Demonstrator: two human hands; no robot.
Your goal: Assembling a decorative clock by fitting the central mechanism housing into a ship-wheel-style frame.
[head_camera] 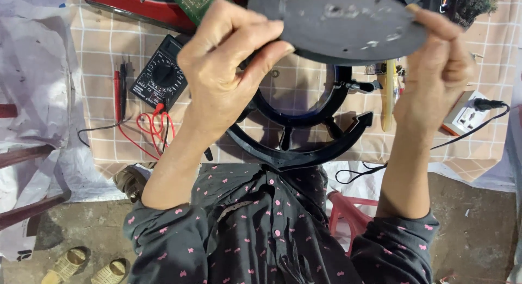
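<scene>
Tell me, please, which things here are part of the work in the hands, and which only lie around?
In hand:
- left hand and right hand hold the dark round disc by its edges
- black ring frame right under it

Lying about:
- multimeter with red probe leads
- white socket block
- green circuit board
- red casing
- sandals on the floor

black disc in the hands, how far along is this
Looks done: the red appliance casing lies open and a green circuit board is out. In hand: left hand and right hand hold up the black disc. Left: black ring frame and multimeter lie untouched.
</scene>
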